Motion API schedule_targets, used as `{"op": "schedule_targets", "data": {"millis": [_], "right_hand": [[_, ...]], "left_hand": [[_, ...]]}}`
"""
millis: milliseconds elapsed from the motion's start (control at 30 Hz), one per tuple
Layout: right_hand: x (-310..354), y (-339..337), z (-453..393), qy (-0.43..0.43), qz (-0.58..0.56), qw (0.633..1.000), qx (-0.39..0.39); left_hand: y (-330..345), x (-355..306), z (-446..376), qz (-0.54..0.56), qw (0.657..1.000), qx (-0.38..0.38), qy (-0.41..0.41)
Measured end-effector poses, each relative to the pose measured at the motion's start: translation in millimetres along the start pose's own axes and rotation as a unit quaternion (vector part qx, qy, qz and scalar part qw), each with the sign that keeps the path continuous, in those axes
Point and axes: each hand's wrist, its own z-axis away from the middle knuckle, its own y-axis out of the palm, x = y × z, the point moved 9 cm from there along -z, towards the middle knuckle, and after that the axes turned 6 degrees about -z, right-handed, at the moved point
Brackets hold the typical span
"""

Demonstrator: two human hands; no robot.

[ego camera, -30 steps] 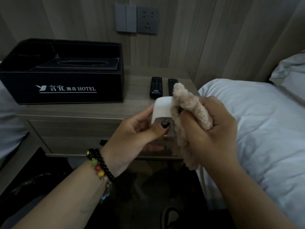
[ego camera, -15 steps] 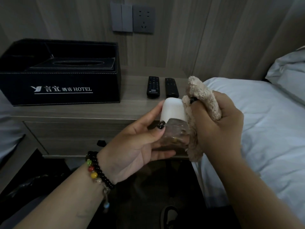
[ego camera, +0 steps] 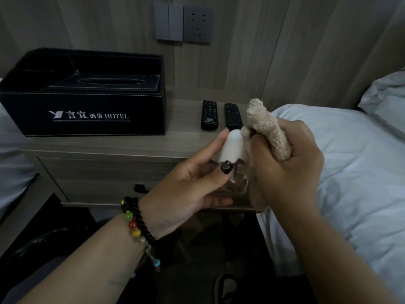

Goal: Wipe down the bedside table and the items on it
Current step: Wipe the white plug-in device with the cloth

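Two hands, left [ego camera: 188, 189] gripping one white-capped bottle [ego camera: 233, 150], right [ego camera: 289, 163] clutching one fuzzy cloth [ego camera: 269, 130], two remotes [ego camera: 210, 115] behind

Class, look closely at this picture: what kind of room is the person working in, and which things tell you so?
Most likely a hotel bedroom. A black tissue box printed HOTEL sits on a bedside table, with two remote controls and a white-sheeted bed beside it.

The bottle [ego camera: 232, 165] pinched under the left hand's thumb [ego camera: 219, 174] has a smooth, matt white plastic cap and a clear, glossy body, and the cloth [ego camera: 269, 132] bunched inside the right hand's fingers [ego camera: 306, 148] is tan, fuzzy fleece. Beyond the fingertips, the bedside table [ego camera: 114, 145] shows matt grey wood grain, the tissue box [ego camera: 87, 106] stitched black leather-like covering, and the two remote controls [ego camera: 221, 116] dull black plastic.
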Motion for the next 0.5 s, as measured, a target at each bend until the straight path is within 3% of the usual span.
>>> {"op": "schedule_targets", "data": {"millis": [167,300,500], "right_hand": [[14,13,20,-0.031,-0.026,0.998,0.052],[18,18,16,-0.062,0.001,0.996,0.066],[-5,20,-13,0.021,0.031,0.999,0.038]], "left_hand": [[-16,-3,-4,0.067,0.994,-0.088,0.014],[-11,-4,-3,0.086,0.995,-0.047,-0.01],[-19,9,-7,0.086,0.988,-0.121,-0.03]]}}
